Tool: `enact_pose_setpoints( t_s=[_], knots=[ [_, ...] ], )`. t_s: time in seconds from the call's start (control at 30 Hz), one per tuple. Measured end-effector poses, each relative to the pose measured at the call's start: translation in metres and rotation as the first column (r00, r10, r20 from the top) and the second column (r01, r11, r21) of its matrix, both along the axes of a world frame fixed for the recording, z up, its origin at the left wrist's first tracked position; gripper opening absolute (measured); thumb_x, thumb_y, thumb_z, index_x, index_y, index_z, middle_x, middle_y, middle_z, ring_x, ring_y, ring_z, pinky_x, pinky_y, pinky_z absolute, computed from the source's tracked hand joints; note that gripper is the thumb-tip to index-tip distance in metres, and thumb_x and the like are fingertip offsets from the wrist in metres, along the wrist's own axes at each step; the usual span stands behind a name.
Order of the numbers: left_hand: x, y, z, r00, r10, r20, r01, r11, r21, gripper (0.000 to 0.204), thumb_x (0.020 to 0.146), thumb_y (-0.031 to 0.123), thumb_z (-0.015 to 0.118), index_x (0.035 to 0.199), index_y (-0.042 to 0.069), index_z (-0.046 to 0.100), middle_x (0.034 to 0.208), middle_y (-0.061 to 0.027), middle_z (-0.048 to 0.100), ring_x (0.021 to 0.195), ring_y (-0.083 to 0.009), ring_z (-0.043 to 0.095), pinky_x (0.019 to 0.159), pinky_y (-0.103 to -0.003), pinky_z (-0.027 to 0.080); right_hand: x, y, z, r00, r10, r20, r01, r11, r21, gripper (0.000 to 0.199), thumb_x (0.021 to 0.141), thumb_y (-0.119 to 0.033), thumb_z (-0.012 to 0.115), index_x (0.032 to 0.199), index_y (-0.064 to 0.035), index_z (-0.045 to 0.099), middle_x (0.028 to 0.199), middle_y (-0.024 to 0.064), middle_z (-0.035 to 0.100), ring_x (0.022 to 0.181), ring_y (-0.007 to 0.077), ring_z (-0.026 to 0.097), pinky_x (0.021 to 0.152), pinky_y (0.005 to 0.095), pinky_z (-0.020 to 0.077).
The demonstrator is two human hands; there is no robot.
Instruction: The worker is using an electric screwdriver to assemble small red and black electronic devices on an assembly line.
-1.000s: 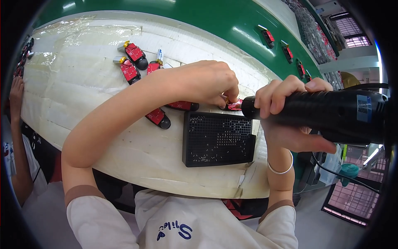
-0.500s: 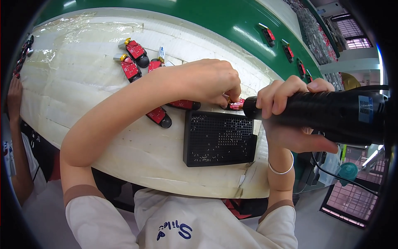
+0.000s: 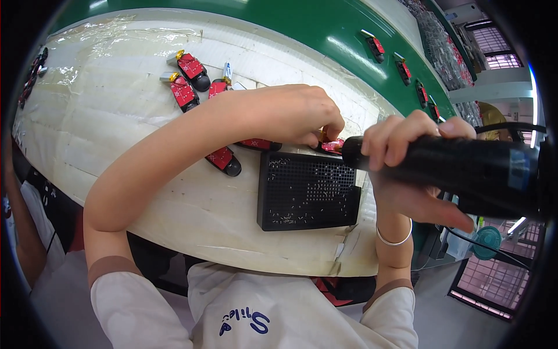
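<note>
Left hand (image 3: 317,116): fingertips pinched on a red-and-black circuit-board unit (image 3: 333,146), just beyond the far edge of the black screw tray (image 3: 308,225). Right hand (image 3: 401,139): wrapped around a black electric screwdriver (image 3: 444,163), nose beside the unit.

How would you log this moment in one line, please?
left hand: holding red-and-black module | right hand: gripping black electric screwdriver | screw tray: on white worktable

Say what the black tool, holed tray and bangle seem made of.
Black tool: perhaps plastic or painted metal, satin, judging by its soft sheen. Holed tray: likely matte plastic, from its dull rim. Bangle: apparently polished metal; it gleams silvery.
</note>
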State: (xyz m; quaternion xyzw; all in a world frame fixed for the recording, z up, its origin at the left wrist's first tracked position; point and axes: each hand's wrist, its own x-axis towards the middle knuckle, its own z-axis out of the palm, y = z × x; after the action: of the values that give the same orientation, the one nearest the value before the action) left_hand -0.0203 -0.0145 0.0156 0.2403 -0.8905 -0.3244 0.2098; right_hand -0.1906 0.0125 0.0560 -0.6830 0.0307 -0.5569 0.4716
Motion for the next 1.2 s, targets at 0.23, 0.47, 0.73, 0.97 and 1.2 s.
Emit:
enact_pose_setpoints(
  t_s=[0.23, 0.47, 0.73, 0.97, 1.2],
  knots=[
    [0.013, 0.002, 0.012, 0.99, -0.008, 0.143, 0.002, 0.999, 0.041, 0.038, 0.068, 0.002, 0.064, 0.104, 0.002, 0.054, 0.1, -0.0137, 0.058, 0.095, -0.0274, 0.057, 0.085, -0.036, 0.046, -0.003, 0.017, 0.002, 0.999, 0.04, -0.037, -0.035, 0.993, 0.11, 0.091, 0.06, -0.087, 0.039, 0.112, -0.0122, 0.032, 0.065, 0.0049, 0.046, 0.048, 0.0161, 0.049, 0.048, 0.0312, 0.044],
    [0.003, 0.002, 0.01, 0.99, 0.021, 0.138, -0.033, 0.996, 0.084, 0.025, 0.068, 0.01, 0.071, 0.088, -0.002, 0.061, 0.084, -0.0124, 0.061, 0.081, -0.0276, 0.059, 0.073, -0.035, 0.048, -0.005, 0.015, -0.001, 0.994, 0.066, -0.089, -0.053, 0.989, 0.141, 0.088, 0.061, -0.086, 0.038, 0.109, -0.0123, 0.032, 0.064, 0.0058, 0.048, 0.048, 0.017, 0.049, 0.05, 0.0313, 0.0464],
    [0.004, 0.0, 0.007, 0.991, 0.021, 0.132, -0.037, 0.992, 0.12, 0.023, 0.067, 0.009, 0.071, 0.085, -0.002, 0.063, 0.082, -0.0123, 0.061, 0.078, -0.0272, 0.06, 0.072, -0.034, 0.048, -0.003, 0.015, 0.007, 0.996, 0.069, -0.059, -0.063, 0.994, 0.089, 0.09, 0.06, -0.086, 0.041, 0.11, -0.0118, 0.032, 0.064, 0.0055, 0.047, 0.048, 0.0169, 0.049, 0.048, 0.0306, 0.0442],
    [0.002, -0.002, 0.004, 0.991, 0.022, 0.132, -0.041, 0.989, 0.141, 0.021, 0.066, 0.009, 0.073, 0.083, -0.002, 0.065, 0.08, -0.0116, 0.061, 0.075, -0.0258, 0.06, 0.07, -0.033, 0.048, -0.004, -0.004, 0.006, 1.0, -0.003, 0.023, 0.001, 0.998, 0.058, 0.097, 0.058, -0.089, 0.037, 0.116, -0.0104, 0.034, 0.065, 0.0067, 0.044, 0.047, 0.0166, 0.044, 0.046, 0.0289, 0.0405],
    [0.002, -0.001, 0.004, 0.994, 0.024, 0.108, -0.04, 0.988, 0.15, 0.02, 0.065, 0.008, 0.073, 0.082, -0.001, 0.065, 0.078, -0.0105, 0.061, 0.073, -0.0257, 0.06, 0.068, -0.034, 0.047, -0.003, -0.016, -0.004, 1.0, 0.003, -0.027, -0.004, 1.0, -0.013, 0.095, 0.062, -0.088, 0.031, 0.113, -0.008, 0.035, 0.062, 0.0094, 0.044, 0.047, 0.018, 0.046, 0.045, 0.0307, 0.0421]
  ],
)
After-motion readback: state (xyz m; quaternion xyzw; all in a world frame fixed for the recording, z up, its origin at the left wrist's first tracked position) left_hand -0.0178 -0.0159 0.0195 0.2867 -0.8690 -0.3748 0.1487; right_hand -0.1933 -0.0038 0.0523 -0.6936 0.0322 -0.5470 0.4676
